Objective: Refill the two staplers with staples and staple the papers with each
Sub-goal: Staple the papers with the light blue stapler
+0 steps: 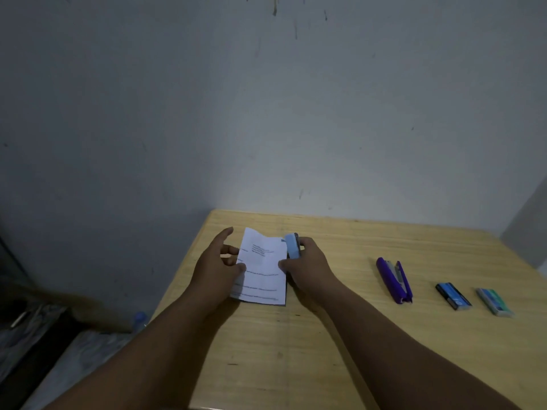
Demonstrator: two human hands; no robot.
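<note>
A folded stack of printed white papers lies near the far left corner of the wooden table. My left hand holds its left edge, thumb on top and forefinger stretched out. My right hand grips a light blue stapler whose jaws sit over the papers' upper right edge. A purple stapler lies by itself on the table to the right, its top partly raised. Two staple boxes lie further right: a dark blue one and a green one.
A grey wall stands close behind the table's far edge. The table's left edge drops to a dim floor where a plastic bottle with a blue cap and dark clutter sit.
</note>
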